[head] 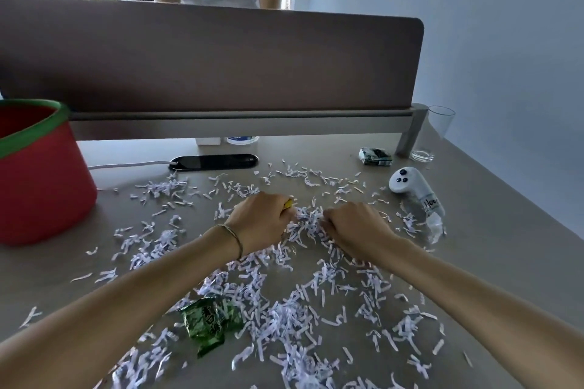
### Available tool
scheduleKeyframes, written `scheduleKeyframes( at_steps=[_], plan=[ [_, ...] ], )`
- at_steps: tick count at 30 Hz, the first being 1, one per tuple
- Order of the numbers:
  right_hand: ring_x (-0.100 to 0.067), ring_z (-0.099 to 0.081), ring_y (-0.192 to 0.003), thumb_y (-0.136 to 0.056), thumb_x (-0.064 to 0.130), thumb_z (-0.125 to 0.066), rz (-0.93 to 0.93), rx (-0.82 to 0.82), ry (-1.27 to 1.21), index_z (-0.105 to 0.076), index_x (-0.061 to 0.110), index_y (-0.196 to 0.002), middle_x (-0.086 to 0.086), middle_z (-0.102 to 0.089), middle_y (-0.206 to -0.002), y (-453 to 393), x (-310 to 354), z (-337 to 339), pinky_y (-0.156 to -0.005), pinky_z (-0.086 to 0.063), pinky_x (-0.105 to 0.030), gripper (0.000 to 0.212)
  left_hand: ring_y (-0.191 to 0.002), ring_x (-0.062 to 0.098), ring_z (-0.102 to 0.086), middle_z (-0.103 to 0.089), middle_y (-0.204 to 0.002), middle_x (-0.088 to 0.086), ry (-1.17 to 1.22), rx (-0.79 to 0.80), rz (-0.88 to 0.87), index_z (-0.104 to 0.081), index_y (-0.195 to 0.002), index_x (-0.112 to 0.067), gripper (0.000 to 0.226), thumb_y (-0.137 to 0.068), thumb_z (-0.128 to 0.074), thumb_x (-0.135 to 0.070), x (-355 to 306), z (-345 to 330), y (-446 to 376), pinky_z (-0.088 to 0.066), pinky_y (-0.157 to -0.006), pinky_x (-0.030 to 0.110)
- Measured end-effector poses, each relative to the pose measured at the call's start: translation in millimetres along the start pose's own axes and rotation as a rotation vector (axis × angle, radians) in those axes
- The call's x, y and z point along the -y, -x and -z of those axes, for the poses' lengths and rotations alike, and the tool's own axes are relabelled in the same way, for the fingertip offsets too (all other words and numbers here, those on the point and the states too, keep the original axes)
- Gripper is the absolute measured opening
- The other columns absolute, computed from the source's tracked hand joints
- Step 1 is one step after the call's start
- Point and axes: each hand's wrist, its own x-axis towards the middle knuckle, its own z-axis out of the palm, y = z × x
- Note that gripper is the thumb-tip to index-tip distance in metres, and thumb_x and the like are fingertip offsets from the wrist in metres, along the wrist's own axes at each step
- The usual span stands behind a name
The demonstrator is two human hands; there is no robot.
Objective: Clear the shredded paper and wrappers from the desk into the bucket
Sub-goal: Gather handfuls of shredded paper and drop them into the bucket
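White shredded paper (284, 303) is strewn over most of the grey desk (493, 262). My left hand (260, 223) and my right hand (357, 227) rest side by side at the desk's middle, fingers curled into a clump of shreds (308, 221) between them. A bit of yellow wrapper (288, 204) shows at my left hand's fingers. A crumpled green wrapper (210, 324) lies near the front under my left forearm. The red bucket (38, 177) with a green rim stands on the desk at the far left.
A white controller (410, 188) and a clear crumpled wrapper (434, 224) lie at the right. Behind them are a small dark packet (375, 156) and a drinking glass (433, 133). A black cable port (215, 162) with a white cable sits below the brown partition (208, 60). A person stands behind it.
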Motion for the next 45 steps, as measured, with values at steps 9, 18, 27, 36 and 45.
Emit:
scheduleKeyframes(
  at_steps=[9,18,27,36,45],
  plan=[
    [-0.016,-0.054,-0.052,-0.106,0.033,-0.046,0.004,-0.144,-0.289,-0.048,0.02,-0.06,0.002,-0.055,-0.055,-61.9,21.7,39.8,-0.053,-0.037,-0.032,0.048,-0.055,0.011,-0.048,-0.053,-0.066,-0.001,-0.004,-0.119,0.062,-0.051,-0.078,-0.017,0.03,-0.106,-0.044,-0.028,14.7,62.6,3.7,-0.033,-0.05,0.028],
    [-0.022,-0.058,-0.055,-0.103,0.038,-0.039,0.157,-0.321,-0.438,-0.054,0.009,-0.064,-0.008,-0.061,-0.057,-136.4,99.1,127.3,-0.061,-0.049,-0.04,0.051,-0.065,0.029,-0.057,-0.054,-0.062,-0.005,-0.06,-0.299,0.175,-0.045,-0.069,-0.016,0.03,-0.098,-0.048,-0.024,52.0,183.8,23.0,-0.045,-0.06,0.035],
    [-0.022,-0.064,-0.06,-0.105,0.038,-0.04,0.318,-0.294,-0.462,-0.062,0.014,-0.065,-0.003,-0.067,-0.062,-200.0,197.7,169.9,-0.066,-0.055,-0.044,0.051,-0.062,0.014,-0.053,-0.056,-0.068,-0.002,-0.12,-0.381,0.303,-0.046,-0.066,-0.02,0.039,-0.103,-0.051,-0.031,125.2,269.3,47.0,-0.035,-0.055,0.029],
    [-0.021,-0.066,-0.062,-0.105,0.038,-0.04,0.394,-0.289,-0.548,-0.061,0.012,-0.063,-0.002,-0.069,-0.06,-242.7,261.1,172.6,-0.069,-0.052,-0.037,0.053,-0.073,0.028,-0.058,-0.062,-0.076,0.009,-0.194,-0.4,0.48,-0.051,-0.068,-0.014,0.037,-0.1,-0.053,-0.032,195.2,303.9,69.8,-0.041,-0.065,0.031],
    [-0.022,-0.067,-0.06,-0.103,0.033,-0.045,0.399,-0.284,-0.613,-0.056,0.012,-0.06,-0.002,-0.069,-0.056,-262.4,295.5,178.6,-0.067,-0.051,-0.034,0.049,-0.087,0.029,-0.065,-0.065,-0.094,0.004,-0.311,-0.193,0.632,-0.061,-0.089,-0.021,0.026,-0.095,-0.055,-0.046,224.6,304.9,88.2,-0.057,-0.077,0.037]
  ],
)
